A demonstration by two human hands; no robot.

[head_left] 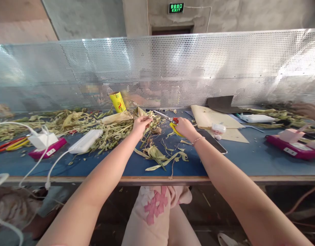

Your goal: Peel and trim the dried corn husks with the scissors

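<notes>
My right hand [186, 128] is wrapped round a pair of scissors [174, 129] with red and yellow handles. The metal blades point left, toward my other hand, and look slightly apart. My left hand [141, 125] is closed in a pinch at the edge of a heap of dried plants [113, 133], holding some of the dried plant material; the exact piece is mostly hidden by the fingers. Pale dried husk leaves [157, 155] lie loose on the blue table [96, 167] below and between my hands.
A yellow tube [117, 101] stands by the perforated metal screen [172, 68]. Left are a white power bank [86, 141], a magenta power strip [47, 148] and red-yellow handles [12, 144]. Right are a phone [213, 141], cardboard [211, 118], another strip [291, 147] and another person's hand [309, 111].
</notes>
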